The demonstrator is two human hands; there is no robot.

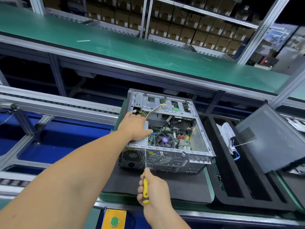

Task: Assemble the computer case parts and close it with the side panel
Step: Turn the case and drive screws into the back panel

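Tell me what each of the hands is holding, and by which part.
The right hand grips a screwdriver by its yellow handle. The left hand holds nothing; it rests inside the open computer case.

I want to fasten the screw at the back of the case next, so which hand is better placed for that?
Probably the right hand: it already grips the yellow screwdriver, its shaft reaching the computer case rear. The left hand rests inside the case.

I cannot see my left hand (134,125) fingertips, hidden inside the computer case (166,134). Side panel (272,139) cut off at right edge.
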